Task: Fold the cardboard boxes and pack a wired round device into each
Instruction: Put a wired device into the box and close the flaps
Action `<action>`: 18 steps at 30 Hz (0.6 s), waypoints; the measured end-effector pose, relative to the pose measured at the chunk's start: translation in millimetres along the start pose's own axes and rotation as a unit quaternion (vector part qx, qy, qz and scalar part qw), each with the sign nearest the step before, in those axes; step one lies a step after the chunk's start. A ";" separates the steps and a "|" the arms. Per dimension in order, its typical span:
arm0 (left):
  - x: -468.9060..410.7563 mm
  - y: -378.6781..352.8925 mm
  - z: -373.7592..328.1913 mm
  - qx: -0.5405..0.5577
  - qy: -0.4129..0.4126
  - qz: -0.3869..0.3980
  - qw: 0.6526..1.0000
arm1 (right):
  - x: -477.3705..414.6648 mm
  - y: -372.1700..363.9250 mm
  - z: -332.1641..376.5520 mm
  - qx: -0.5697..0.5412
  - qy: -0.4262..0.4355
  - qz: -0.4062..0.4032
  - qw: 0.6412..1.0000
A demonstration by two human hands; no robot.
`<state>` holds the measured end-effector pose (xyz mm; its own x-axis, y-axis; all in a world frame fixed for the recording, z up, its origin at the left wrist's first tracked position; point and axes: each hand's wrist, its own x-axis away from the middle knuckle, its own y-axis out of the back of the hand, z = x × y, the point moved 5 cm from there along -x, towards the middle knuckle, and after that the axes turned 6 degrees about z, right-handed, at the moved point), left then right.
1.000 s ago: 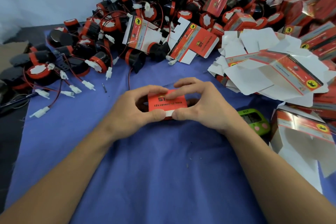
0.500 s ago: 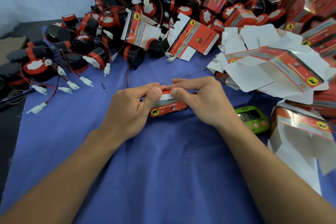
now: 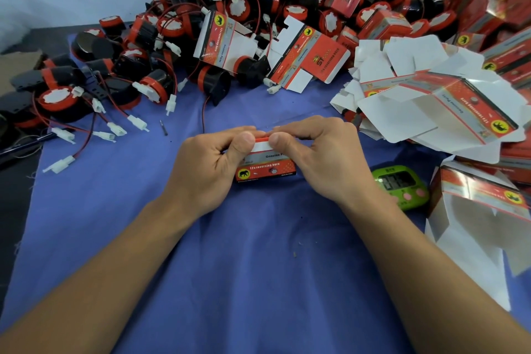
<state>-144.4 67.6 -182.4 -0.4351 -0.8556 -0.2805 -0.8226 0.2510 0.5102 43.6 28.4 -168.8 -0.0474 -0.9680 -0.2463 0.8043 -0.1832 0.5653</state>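
Note:
A small red cardboard box (image 3: 265, 167) stands on the blue cloth (image 3: 244, 267) at the centre, its printed side with a yellow elephant mark facing me. My left hand (image 3: 209, 169) grips its left end, thumb on the white top flap. My right hand (image 3: 319, 158) grips the right end, thumb on the same flap. What is inside the box is hidden. Several black-and-red round devices (image 3: 149, 86) with red wires and white plugs are heaped at the back and left.
Flat unfolded boxes (image 3: 431, 100) pile up at the right, with closed red boxes (image 3: 385, 26) behind them. A green digital timer (image 3: 400, 185) lies just right of my right wrist. A half-opened box (image 3: 477, 210) stands at the right edge.
The box has been turned so its elephant-marked side faces me, and both thumbs have moved onto the white top flap, pressing it down. The hands stayed at the same spot.

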 end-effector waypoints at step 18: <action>-3.9 -3.3 9.7 0.020 -0.001 0.054 0.998 | -1.0 -10.0 -10.3 -0.128 -0.049 0.127 0.982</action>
<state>-143.5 74.5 -190.9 -0.5223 -0.8217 -0.2283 -0.7854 0.3591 0.5042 41.8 33.0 -182.3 0.1269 -0.9912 -0.0383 0.9199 0.1032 0.3782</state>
